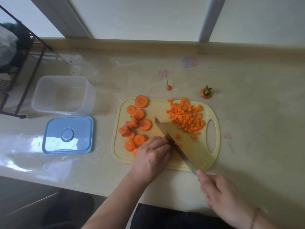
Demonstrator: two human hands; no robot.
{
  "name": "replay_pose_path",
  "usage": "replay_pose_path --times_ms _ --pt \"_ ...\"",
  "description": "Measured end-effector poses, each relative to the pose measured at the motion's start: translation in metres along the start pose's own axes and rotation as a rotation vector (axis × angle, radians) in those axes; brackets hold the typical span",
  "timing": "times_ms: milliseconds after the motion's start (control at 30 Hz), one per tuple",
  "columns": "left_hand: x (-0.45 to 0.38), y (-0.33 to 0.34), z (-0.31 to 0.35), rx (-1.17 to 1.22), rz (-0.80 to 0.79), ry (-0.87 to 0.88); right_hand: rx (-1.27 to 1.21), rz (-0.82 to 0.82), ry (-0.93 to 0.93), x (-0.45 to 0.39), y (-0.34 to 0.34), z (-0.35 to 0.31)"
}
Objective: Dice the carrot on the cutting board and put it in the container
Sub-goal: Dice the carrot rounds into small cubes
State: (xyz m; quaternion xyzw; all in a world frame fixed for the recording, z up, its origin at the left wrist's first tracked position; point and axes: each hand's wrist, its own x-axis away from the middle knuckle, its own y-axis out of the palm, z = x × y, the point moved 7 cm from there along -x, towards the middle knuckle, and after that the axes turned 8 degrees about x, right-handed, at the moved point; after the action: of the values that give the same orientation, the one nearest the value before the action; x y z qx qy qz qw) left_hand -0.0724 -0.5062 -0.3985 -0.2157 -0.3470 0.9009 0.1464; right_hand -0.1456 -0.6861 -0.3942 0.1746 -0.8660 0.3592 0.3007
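Carrot half diced on the yellow cutting board

Right hand grips the knife; left hand, fingers curled, pins carrot at the blade. Round slices lie left, orange dice right; farther left, the clear container.

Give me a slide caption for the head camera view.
Hands dicing carrot rounds with knife on yellow board.
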Motion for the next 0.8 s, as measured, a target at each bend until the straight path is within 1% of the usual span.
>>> replay_pose_path --times_ms 67,133,167,267,333,367,433,467,567,667,800 --pt "0.003 -0.006 0.000 0.022 0.021 -0.012 -0.050 -0.031 0.023 0.006 -0.004 0.004" --pt "0.006 -0.016 -0.001 0.037 0.082 -0.023 -0.076 -0.042 0.046 0.015 -0.010 0.010" --pt "0.007 -0.024 -0.003 0.041 0.126 -0.036 -0.050 -0.037 0.049 0.019 -0.013 0.012" --pt "0.005 -0.051 -0.011 0.011 0.284 -0.111 0.201 0.084 0.047 0.031 -0.018 0.024" --pt "0.000 -0.062 -0.018 -0.028 0.344 -0.146 0.199 0.144 0.044 0.030 -0.024 0.024" --pt "-0.003 -0.064 -0.022 -0.049 0.346 -0.152 0.179 0.103 0.060 0.028 -0.024 0.023" --pt "-0.012 -0.064 -0.030 -0.124 0.299 -0.148 0.096 -0.045 0.087 0.021 -0.026 0.012" --pt "-0.018 -0.062 -0.033 -0.188 0.252 -0.149 0.050 -0.081 0.103 0.016 -0.028 0.013" --pt "-0.033 -0.051 -0.038 -0.411 0.043 -0.207 -0.045 -0.166 0.154 0.004 -0.034 0.012" --pt "-0.041 -0.043 -0.040 -0.547 -0.102 -0.242 -0.130 -0.203 0.201 -0.008 -0.039 0.011" --pt "-0.047 -0.042 -0.042 -0.636 -0.166 -0.190 -0.150 -0.230 0.169 -0.017 -0.046 0.004"
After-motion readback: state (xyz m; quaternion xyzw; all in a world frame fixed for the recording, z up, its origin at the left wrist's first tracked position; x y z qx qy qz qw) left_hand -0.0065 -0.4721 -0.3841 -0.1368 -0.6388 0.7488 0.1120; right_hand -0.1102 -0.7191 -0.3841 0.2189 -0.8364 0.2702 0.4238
